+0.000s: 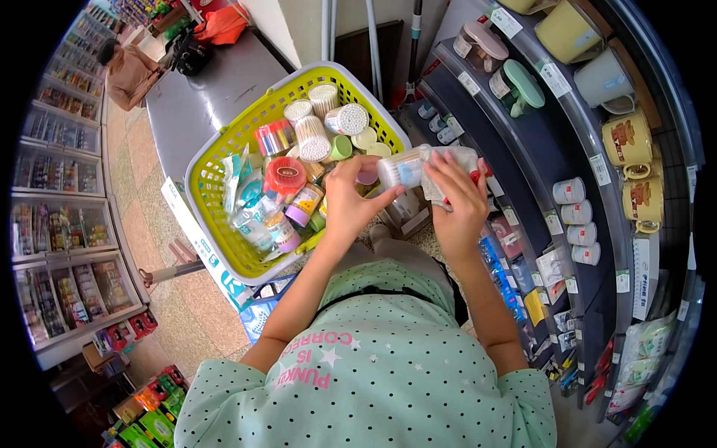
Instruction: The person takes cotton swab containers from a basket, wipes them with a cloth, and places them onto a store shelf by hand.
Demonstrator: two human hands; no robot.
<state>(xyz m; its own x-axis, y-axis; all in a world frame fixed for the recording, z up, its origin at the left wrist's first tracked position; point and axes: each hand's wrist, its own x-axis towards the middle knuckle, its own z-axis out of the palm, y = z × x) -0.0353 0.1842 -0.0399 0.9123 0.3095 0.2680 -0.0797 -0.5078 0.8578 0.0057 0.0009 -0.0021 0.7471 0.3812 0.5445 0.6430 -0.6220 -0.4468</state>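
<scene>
Two hands meet over the near right corner of a yellow basket (216,168), and between them they hold a clear box of cotton swabs (405,167). The box lies on its side with its long axis running left to right across the view, roughly level, one short end toward each hand. The left hand (349,200) is closed on the box's left end, thumb on the near face and fingertips curled over the far side. The right hand (457,196) is closed on the right end, its fingers spread over the top of the box and over a second clear pack (464,157) held against it; whether that pack is joined to the box I cannot tell. The box hangs just above the basket's near right rim, not resting on anything. Inside the basket, round tubs of swabs (328,123) stand near the far edge, a red-lidded jar (285,175) sits about the middle, and small packets crowd the left side. The basket rests on a grey surface (202,93) that stretches away to the far left. On the right, dark shelves (538,142) carry mugs (627,138) and small white jars (571,191).
</scene>
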